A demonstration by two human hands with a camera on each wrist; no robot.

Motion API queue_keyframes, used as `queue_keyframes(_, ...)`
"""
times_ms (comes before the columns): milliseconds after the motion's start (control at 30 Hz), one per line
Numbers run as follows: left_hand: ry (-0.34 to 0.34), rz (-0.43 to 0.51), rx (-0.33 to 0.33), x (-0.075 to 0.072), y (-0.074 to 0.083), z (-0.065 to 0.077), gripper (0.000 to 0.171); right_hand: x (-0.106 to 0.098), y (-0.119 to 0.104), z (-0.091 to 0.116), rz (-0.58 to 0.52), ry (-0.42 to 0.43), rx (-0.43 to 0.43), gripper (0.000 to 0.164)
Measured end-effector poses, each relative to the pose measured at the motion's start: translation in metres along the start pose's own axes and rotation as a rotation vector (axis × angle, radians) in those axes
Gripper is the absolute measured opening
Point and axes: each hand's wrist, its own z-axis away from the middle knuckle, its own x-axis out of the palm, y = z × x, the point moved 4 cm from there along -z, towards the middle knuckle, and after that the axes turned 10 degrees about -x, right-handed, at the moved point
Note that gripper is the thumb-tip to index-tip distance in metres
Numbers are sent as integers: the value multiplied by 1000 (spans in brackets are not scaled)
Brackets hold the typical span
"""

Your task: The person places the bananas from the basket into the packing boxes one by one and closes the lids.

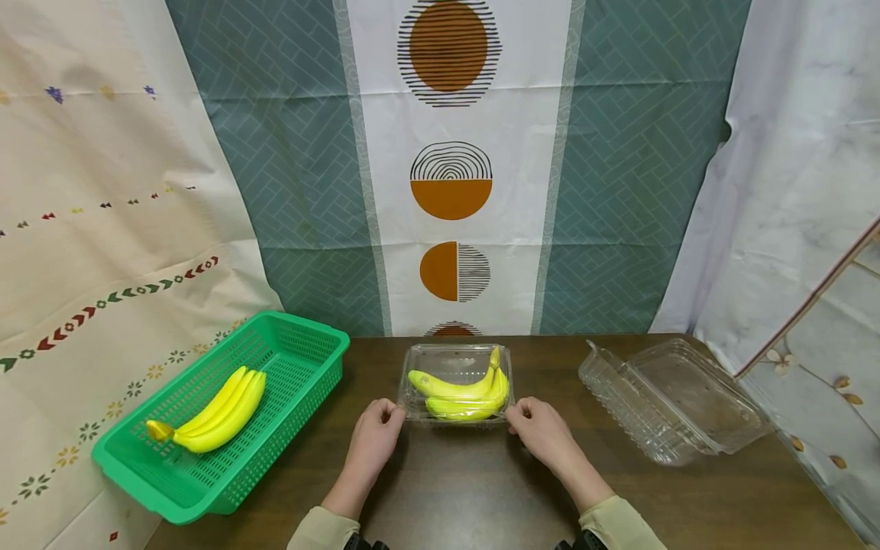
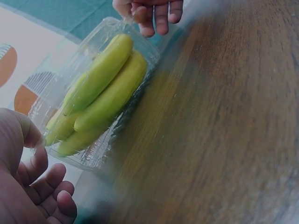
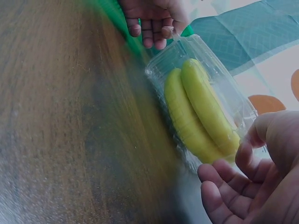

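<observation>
A clear plastic clamshell box (image 1: pixel 429 353) holds a bunch of yellow bananas (image 1: pixel 457 389) at the middle of the table. Its lid lies over the fruit. My left hand (image 1: pixel 376 431) pinches the near left corner of the rim between thumb and forefinger. At the near right corner, my right hand (image 1: pixel 539 429) pinches the rim in the same way. Both wrist views show the pinched plastic edge and the other fingers loosely curled below it. Through the plastic, the bananas (image 2: pixel 105 93) look slightly greenish in the left wrist view.
On the left stands a green mesh basket (image 1: pixel 302 328) with another bunch of bananas (image 1: pixel 220 412) inside. A second clear clamshell box (image 1: pixel 681 397) lies opened out on the right of the brown table (image 1: pixel 454 496). Patterned cloths (image 1: pixel 302 153) hang behind and at the sides.
</observation>
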Motion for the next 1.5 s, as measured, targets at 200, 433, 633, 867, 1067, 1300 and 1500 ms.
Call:
queue_keyframes(200,5,-7,3,0,0,-1,22,0,-1,0,-17,5,-8,26)
queue_keyframes(433,1,2,3,0,-1,-1,21,1,-1,0,-36,5,-14,25)
queue_keyframes(633,3,2,1,0,-1,0,20,1,-1,1,-44,3,-8,26)
queue_keyframes(867,6,-8,9,-1,0,0,20,1,-2,1,-54,3,-12,25)
queue_keyframes(1067,11,-15,16,0,0,0,19,2,-2,1,-64,8,-17,25)
queue_keyframes(1300,14,-19,13,0,-1,0,21,2,0,2,-50,10,-8,28)
queue_keyframes(1500,16,-19,20,0,0,0,22,0,-1,0,-13,10,-2,30)
